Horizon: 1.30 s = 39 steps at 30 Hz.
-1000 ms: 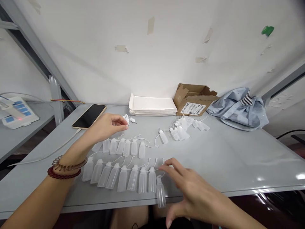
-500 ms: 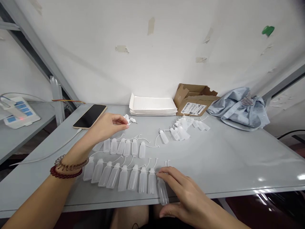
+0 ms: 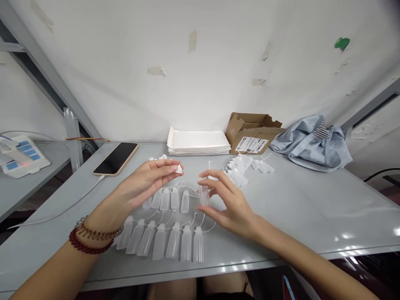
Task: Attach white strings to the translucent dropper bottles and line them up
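My left hand [image 3: 150, 179] pinches a small white cap [image 3: 178, 169] between thumb and fingertips, above the back row of bottles. Facing it, my right hand [image 3: 229, 204] grips a small translucent squeeze bottle [image 3: 204, 195] between thumb and fingers, lifted off the table. A front row of similar bottles [image 3: 161, 243] lies below, each with a thin white strap at its neck. Behind it lies a shorter row of bottles [image 3: 174, 200], partly hidden by my left hand. More white caps [image 3: 163, 157] with thin metal tips lie just beyond my left hand.
Beyond my right hand is a heap of bottles with tips [image 3: 240, 168]. A stack of white trays [image 3: 198, 141], an open cardboard box [image 3: 253, 137] and a crumpled blue cloth [image 3: 312, 143] stand along the wall. A phone [image 3: 116, 158] lies left, its charging cable [image 3: 65, 206] crossing the table.
My right hand has picked the end bottle up from the front row and brought it up and inward. My left hand has moved right from the cap pile with a cap.
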Motion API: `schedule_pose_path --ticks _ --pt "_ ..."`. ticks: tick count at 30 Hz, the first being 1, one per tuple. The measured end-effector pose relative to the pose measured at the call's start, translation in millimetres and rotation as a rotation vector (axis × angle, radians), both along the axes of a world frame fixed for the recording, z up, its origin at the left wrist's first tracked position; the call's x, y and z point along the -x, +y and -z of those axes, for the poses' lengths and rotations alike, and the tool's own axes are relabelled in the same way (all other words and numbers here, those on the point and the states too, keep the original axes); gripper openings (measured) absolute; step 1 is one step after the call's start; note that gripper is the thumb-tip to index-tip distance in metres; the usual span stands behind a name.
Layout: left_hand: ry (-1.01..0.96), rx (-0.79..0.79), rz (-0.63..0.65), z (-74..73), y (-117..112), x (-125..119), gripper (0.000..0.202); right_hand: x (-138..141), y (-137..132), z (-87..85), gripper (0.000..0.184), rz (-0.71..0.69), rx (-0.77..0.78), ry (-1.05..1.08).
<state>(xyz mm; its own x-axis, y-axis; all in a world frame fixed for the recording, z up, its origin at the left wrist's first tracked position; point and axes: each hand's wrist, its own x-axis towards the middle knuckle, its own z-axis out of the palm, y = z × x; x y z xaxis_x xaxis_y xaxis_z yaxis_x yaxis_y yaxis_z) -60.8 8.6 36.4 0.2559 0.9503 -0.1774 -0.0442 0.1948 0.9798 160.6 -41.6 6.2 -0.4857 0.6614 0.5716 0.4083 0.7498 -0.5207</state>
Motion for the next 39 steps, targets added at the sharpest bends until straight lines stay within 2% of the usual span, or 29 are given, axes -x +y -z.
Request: schedule_pose_path --ticks 4,8,13,19,26,33,36,39 --pt "-0.138 0.058 -0.03 -1.3 -11 -12 0.012 14 23 14.1 0.039 0.007 -0.18 0.138" --pt "-0.263 0.031 -0.086 4.4 -15 -18 0.011 19 20 27.6 0.044 0.009 -0.289 0.115" --pt "-0.337 0.023 -0.109 13.9 -17 -23 0.01 21 16 29.7 0.051 -0.023 -0.371 0.091" --pt "-0.303 0.053 -0.075 15.7 -18 -24 0.012 21 13 28.3 0.051 0.006 -0.439 0.064" --pt "-0.188 0.045 -0.021 12.4 -19 -21 0.015 20 11 27.7 0.037 0.049 -0.425 0.106" --pt "-0.18 0.0 -0.042 9.2 -18 -20 0.015 21 14 33.6 0.034 0.182 -0.404 0.182" --pt "-0.136 -0.049 -0.045 12.0 -19 -22 0.018 21 16 36.4 0.03 0.238 -0.391 0.145" --pt "-0.085 -0.115 -0.018 16.9 -20 -25 0.021 20 18 38.9 0.022 0.243 -0.295 0.068"
